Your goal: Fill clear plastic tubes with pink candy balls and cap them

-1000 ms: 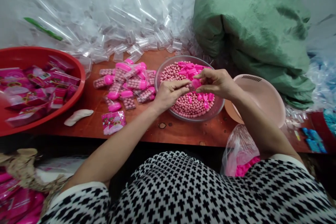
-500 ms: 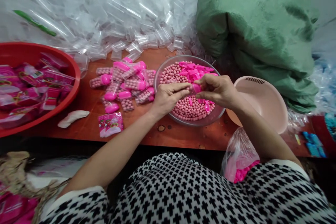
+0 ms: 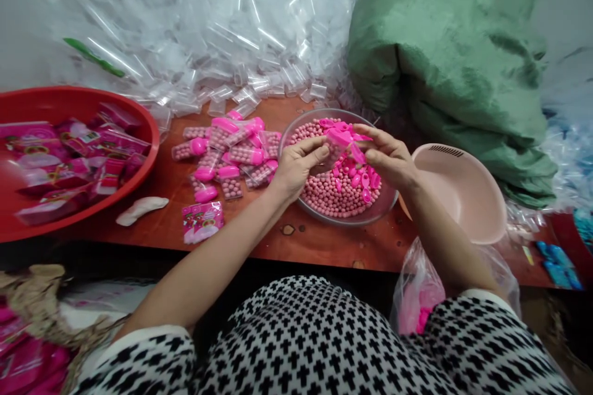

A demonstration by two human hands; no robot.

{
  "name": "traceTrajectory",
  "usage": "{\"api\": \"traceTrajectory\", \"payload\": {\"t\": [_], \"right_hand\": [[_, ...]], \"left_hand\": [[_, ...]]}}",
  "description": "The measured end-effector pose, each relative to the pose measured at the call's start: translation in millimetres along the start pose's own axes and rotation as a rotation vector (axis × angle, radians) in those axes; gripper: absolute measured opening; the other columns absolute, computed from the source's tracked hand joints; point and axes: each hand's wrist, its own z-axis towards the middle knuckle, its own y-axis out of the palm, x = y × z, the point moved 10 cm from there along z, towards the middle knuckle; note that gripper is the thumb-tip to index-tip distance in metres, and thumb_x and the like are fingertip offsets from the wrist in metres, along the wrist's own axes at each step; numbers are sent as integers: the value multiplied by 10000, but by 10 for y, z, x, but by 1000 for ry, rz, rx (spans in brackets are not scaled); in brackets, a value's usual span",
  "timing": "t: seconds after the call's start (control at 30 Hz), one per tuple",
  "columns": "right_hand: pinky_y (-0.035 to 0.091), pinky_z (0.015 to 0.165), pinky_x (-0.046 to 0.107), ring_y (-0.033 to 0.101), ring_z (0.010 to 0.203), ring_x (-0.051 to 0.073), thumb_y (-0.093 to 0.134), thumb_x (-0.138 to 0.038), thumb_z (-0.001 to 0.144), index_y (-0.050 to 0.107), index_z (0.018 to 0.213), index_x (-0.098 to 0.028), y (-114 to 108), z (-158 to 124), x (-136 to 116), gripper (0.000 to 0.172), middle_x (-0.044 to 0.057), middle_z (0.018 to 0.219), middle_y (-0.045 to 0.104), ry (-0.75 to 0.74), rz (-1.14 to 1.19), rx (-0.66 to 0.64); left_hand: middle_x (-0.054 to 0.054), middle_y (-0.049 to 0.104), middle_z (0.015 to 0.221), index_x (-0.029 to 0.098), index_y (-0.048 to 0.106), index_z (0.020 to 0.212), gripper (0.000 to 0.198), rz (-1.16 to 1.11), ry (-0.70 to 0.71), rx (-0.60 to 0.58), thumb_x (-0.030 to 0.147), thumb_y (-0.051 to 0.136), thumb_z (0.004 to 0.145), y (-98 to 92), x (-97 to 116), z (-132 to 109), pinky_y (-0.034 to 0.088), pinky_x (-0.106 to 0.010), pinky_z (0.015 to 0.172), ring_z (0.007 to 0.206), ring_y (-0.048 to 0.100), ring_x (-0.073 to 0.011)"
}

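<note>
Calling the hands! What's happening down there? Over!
Left hand on clear tube. Right hand at its pink cap. Above glass bowl of pink balls. Nothing in the way.

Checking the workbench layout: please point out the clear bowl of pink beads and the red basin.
Clear bowl [image 3: 345, 223]: head view, front rim.
Red basin [image 3: 60, 100]: head view, bare inner wall.

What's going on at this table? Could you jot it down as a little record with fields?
Left hand: holds a clear plastic tube
Right hand: fingers on a pink cap
Below the hands: glass bowl of pink balls
Left on table: capped tubes of pink balls, red basin
Right: peach plastic basin
Behind: green sack
</note>
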Motion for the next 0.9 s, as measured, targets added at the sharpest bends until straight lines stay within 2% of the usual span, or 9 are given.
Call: {"api": "traceTrajectory", "payload": {"t": [0.1,0.23,0.4,0.47,0.57,0.67,0.73,0.8,0.9], "right_hand": [[591,732,326,696,807,183,935,-494,605,703,1114,-257,10,-20,142,607,27,933,743,31,165,39],[613,705,307,666,710,144,895,-595,631,692,904,-228,-7,58,143,500,2,831,707,47,281,131],[644,785,398,721,906,226,785,-643,708,660,925,-206,367,98,260,503,59,854,726,362,294,-164],[646,795,440,727,910,256,738,-637,717,649,904,-195,430,91,312,488,75,808,724,437,292,-172],[650,775,429,724,837,243,724,-553,716,629,869,-197,433,158,339,399,60,752,714,431,306,-55],[645,717,377,705,762,209,684,-539,786,602,853,-202,466,260,327,353,31,698,684,409,309,33],[634,690,351,692,742,198,613,-588,872,583,848,-199,540,325,303,391,30,683,664,428,294,8],[627,685,339,689,755,190,514,-672,934,579,889,-191,640,366,269,487,45,741,671,459,265,-95],[615,659,308,686,805,165,546,-740,901,562,1055,-206,560,417,179,556,62,973,695,376,148,-131]], "left_hand": [[-88,802,1037,191,792,1058,518,-44,-26,7,472,923,644,1,-23,1,652,-424,864,954,770,-264],[-79,801,1078,202,817,1027,490,36,64,8,480,916,637,27,36,-34,615,-443,950,1027,752,-278],[-61,798,1104,241,838,982,275,265,248,-10,395,835,754,75,189,-88,504,-445,1104,1140,698,-262],[-57,791,1114,250,840,969,217,333,291,25,344,810,776,35,230,-98,476,-426,1130,1200,661,-255],[-60,778,1141,243,836,983,203,379,327,57,300,778,798,-16,258,-95,465,-399,1136,1225,640,-241],[-64,772,1165,229,830,1010,221,378,350,65,318,759,820,-32,269,-67,465,-398,1136,1200,658,-242],[-61,774,1171,225,824,1016,249,373,333,78,374,762,826,-53,269,-30,486,-406,1115,1190,670,-254],[-60,777,1169,223,816,1033,319,354,318,94,456,774,819,-110,307,5,516,-412,1077,1175,681,-266],[-47,778,1166,229,795,1082,438,348,366,160,556,790,790,-377,507,15,535,-409,1038,1154,686,-261]]}}
